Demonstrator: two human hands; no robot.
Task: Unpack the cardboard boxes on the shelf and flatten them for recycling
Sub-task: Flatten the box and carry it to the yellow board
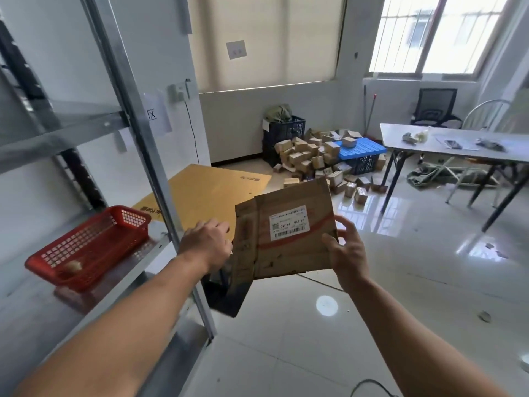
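Both bare forearms reach up from the bottom of the frame to the centre. The left grip point(206, 243) shows its back, its fingers curled round the left edge of the flattened box point(289, 247) and holding it in the air. The right grip point(347, 247) is loosely spread: its thumb lies against the box's lower right edge, its fingers are raised and relaxed. The box faces up, tilted, with a white label point(289, 223) on it.

At the left stands the metal shelf point(34, 308), with a red basket point(88, 245) on it. The glossy floor point(315, 353) fills the lower right. A large cardboard sheet point(211, 193) lies beyond the shelf. Above centre, a pile point(309, 159) of small boxes lies round a blue crate point(362, 151). At the right is a tabletop point(429, 149), with a chair point(435, 107) and a window point(438, 32) behind.
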